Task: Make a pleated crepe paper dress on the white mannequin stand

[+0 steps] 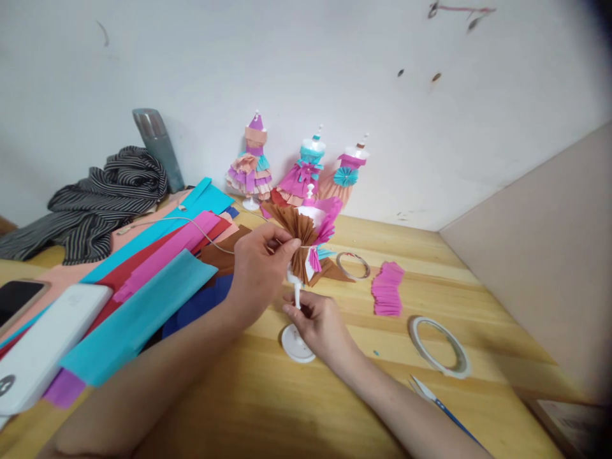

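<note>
A small white dress-form mannequin (310,191) stands upright on a round base (297,344), its body wrapped in pleated paper. Brown pleated paper (299,229) fans across its front, and magenta pleated paper (329,220) covers the far side. My left hand (262,268) pinches the brown paper at its gathered middle, thumb against fingertips. A thin pale strand shows just right of the thumb; what it is I cannot tell. Lower down, my right hand (322,322) has its fingers closed round the stand's white pole (297,296).
Three dressed mannequins (257,159) line the wall. Coloured paper sheets (143,312), a power bank (57,344), a phone (19,303), striped cloth (112,191) and a bottle (160,150) occupy the left. Rightward lie tape rolls (442,347), pleated magenta paper (387,290) and a blue-handled tool (442,405).
</note>
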`<state>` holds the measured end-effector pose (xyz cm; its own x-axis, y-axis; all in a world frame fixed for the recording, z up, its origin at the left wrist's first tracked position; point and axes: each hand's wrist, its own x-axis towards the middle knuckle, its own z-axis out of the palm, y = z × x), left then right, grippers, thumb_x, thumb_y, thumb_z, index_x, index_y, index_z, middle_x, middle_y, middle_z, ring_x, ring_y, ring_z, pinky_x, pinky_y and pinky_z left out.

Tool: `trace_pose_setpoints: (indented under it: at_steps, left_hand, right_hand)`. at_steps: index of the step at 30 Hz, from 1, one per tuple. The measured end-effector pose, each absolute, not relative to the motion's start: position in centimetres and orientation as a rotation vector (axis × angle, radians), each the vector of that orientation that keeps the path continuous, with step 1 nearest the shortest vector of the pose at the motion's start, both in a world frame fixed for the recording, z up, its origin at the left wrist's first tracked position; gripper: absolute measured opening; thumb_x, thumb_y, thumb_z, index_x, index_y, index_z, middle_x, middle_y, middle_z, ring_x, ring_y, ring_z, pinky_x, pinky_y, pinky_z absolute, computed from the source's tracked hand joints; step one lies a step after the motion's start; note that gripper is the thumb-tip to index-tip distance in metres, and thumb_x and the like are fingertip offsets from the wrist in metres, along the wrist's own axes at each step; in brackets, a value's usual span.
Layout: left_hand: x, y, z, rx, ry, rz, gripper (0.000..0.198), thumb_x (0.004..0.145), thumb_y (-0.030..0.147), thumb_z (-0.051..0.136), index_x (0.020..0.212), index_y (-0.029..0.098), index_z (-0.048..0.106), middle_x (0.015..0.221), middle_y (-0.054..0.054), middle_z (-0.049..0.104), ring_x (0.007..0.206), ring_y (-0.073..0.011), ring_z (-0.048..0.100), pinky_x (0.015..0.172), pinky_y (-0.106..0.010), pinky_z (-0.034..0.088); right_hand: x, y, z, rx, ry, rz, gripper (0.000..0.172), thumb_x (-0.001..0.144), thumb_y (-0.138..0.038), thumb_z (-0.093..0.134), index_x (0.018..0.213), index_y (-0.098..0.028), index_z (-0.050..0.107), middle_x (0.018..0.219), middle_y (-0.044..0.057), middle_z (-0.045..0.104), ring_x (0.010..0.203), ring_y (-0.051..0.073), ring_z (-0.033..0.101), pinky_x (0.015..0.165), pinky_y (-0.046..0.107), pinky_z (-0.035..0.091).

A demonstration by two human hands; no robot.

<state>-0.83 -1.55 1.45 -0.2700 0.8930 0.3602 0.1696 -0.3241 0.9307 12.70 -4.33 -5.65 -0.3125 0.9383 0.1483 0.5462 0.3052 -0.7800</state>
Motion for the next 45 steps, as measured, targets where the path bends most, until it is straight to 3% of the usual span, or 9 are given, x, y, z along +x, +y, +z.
trace_pose_setpoints:
  at_steps: [9,18,25,30,36,41,45]
  left_hand:
    - [-1.7,-1.3,2.4,1.567,1.260,1.558,0.015,0.071,0.014,0.065,0.059,0.017,0.057,0.053,0.005,0.054,0.051,-0.0079,0.048,0.050,-0.020,0.037]
    - [-3.0,-0.4,3.2,1.370,1.115,1.365,0.016,0.062,0.022,0.071,0.061,0.015,0.056,0.051,0.004,0.057,0.046,-0.0091,0.053,0.047,-0.021,0.043]
    - [-3.2,-0.8,4.1,1.248,1.034,1.254,0.024,0.066,0.034,0.068,0.069,0.015,0.054,0.055,0.002,0.057,0.048,-0.0096,0.052,0.049,-0.023,0.044]
    - [-2.4,-1.3,3.5,1.533,1.235,1.349,0.030,0.061,0.036,0.075,0.069,0.016,0.053,0.063,0.002,0.057,0.058,-0.0116,0.054,0.054,-0.024,0.043]
    - [-1.6,-2.2,3.6,1.659,1.512,1.530,0.026,0.072,0.036,0.067,0.061,0.017,0.054,0.052,0.005,0.053,0.050,-0.0088,0.050,0.051,-0.022,0.039]
    - [-2.0,-1.7,3.7,1.448,1.239,1.502,0.016,0.073,0.030,0.065,0.071,0.015,0.060,0.055,0.004,0.058,0.047,-0.0085,0.052,0.047,-0.020,0.042]
    - [-2.9,-1.0,3.8,1.224,1.024,1.315,0.021,0.069,0.031,0.070,0.075,0.013,0.061,0.053,0.003,0.057,0.045,-0.0085,0.052,0.045,-0.020,0.046]
  right_hand:
    - [12.6,-4.4,-5.5,-1.316,-1.983,0.816,0.023,0.080,-0.025,0.053,0.065,-0.013,0.066,0.052,-0.001,0.045,0.049,0.010,0.037,0.047,0.023,0.029]
    - [12.6,-4.7,-5.7,-1.284,-1.978,0.885,0.021,0.079,-0.023,0.051,0.068,-0.012,0.065,0.052,-0.002,0.044,0.048,0.010,0.040,0.047,0.022,0.030]
    - [12.6,-4.5,-6.1,-1.290,-1.952,0.867,0.021,0.078,-0.024,0.052,0.066,-0.012,0.065,0.052,-0.002,0.044,0.049,0.010,0.040,0.046,0.022,0.031]
    - [12.6,-4.4,-5.9,-1.287,-1.950,0.832,0.020,0.078,-0.021,0.052,0.064,-0.013,0.063,0.051,-0.002,0.046,0.048,0.010,0.040,0.045,0.021,0.031]
    - [12.5,-4.6,-5.9,-1.270,-1.970,0.788,0.019,0.078,-0.021,0.054,0.066,-0.013,0.064,0.052,0.000,0.053,0.048,0.011,0.044,0.046,0.022,0.033]
    - [12.6,-4.7,-5.9,-1.263,-1.984,0.776,0.019,0.079,-0.021,0.053,0.067,-0.013,0.065,0.054,0.001,0.055,0.049,0.011,0.045,0.047,0.022,0.034]
    - [12.7,-4.6,-5.7,-1.264,-1.999,0.789,0.019,0.079,-0.022,0.053,0.067,-0.013,0.066,0.051,-0.001,0.050,0.048,0.010,0.042,0.046,0.022,0.032]
